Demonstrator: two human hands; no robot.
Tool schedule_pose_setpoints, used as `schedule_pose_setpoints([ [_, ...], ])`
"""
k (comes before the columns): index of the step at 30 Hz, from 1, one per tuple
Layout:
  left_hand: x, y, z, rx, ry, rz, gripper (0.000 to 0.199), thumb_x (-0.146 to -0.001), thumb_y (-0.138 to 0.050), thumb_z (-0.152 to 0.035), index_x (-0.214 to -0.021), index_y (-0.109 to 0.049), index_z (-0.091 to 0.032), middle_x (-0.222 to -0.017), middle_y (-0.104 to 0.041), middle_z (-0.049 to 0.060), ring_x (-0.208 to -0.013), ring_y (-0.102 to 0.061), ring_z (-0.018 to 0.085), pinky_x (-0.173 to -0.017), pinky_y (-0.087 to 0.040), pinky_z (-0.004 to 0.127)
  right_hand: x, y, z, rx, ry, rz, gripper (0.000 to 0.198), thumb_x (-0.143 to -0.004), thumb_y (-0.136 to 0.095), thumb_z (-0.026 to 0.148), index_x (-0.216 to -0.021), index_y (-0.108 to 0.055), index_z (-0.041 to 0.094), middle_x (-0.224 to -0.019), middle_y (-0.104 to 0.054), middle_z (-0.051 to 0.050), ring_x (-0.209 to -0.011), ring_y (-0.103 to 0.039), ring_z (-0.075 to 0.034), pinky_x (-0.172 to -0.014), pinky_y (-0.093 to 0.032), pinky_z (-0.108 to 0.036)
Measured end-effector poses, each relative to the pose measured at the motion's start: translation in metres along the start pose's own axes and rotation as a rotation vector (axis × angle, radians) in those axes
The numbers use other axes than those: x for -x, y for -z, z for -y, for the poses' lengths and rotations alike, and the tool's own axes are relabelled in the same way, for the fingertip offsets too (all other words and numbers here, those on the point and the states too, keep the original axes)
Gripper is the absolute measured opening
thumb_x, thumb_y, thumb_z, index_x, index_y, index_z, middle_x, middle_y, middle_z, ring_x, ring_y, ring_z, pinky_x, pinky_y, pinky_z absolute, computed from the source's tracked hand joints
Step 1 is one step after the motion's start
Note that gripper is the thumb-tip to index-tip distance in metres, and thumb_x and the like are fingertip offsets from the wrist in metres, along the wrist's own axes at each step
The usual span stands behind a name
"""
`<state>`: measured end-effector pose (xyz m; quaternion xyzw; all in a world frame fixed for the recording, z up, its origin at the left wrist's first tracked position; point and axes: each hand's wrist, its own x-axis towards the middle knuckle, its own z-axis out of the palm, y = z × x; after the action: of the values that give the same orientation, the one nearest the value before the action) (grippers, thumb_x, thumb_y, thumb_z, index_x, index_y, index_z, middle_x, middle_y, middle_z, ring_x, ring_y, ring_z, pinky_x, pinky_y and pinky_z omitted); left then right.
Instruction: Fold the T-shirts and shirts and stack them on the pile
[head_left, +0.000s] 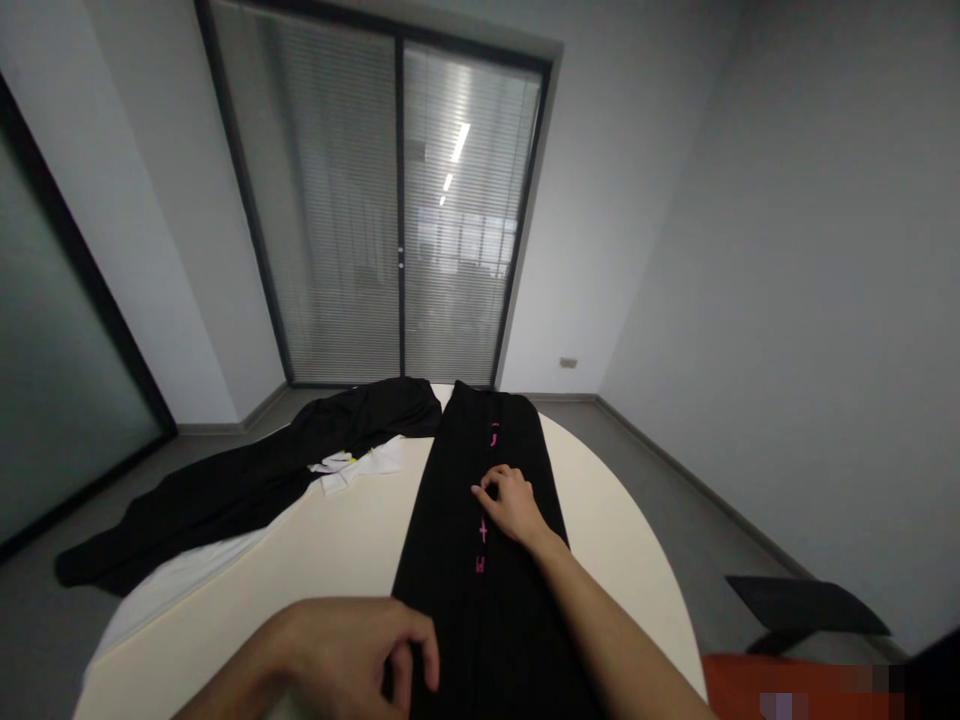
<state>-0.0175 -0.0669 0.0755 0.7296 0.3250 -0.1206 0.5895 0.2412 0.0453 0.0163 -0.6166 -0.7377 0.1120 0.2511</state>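
Note:
A long black garment (480, 630), with pink lettering down its middle, lies stretched flat along the table away from me. My right hand (511, 503) rests on it over the lettering and covers part of the print. Its thumb and index finger are apart, with nothing seen between them. Close to me, my left hand (360, 650) is over the garment's left edge, its fingers loosely bent and apart. No held thing shows in it, though its fingertips are partly cut off by the lower frame edge.
The round cream table (637, 560) carries another black garment (247, 480) at its left, hanging past the edge. Beside it are white papers or tags (360, 465). An office chair's armrest (810, 605) stands at the right. Behind is a glass partition with blinds (337, 220).

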Motion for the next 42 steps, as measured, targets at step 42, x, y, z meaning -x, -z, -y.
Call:
schedule_pose_setpoints([
  [42,-0.042,0.05,0.055,-0.378,-0.394,-0.98,0.023,-0.098,-0.049,-0.028,-0.11,-0.068,-0.024,-0.117,-0.064,0.006,-0.114,-0.056,0.021,-0.105,-0.043,0.04,0.097,0.03,0.121,-0.104,1.123,0.615,0.02,-0.093,-0.059,0.028,-0.111,-0.069,0.028,-0.111,-0.069,0.003,-0.098,-0.062,-0.013,-0.074,-0.044,-0.022],
])
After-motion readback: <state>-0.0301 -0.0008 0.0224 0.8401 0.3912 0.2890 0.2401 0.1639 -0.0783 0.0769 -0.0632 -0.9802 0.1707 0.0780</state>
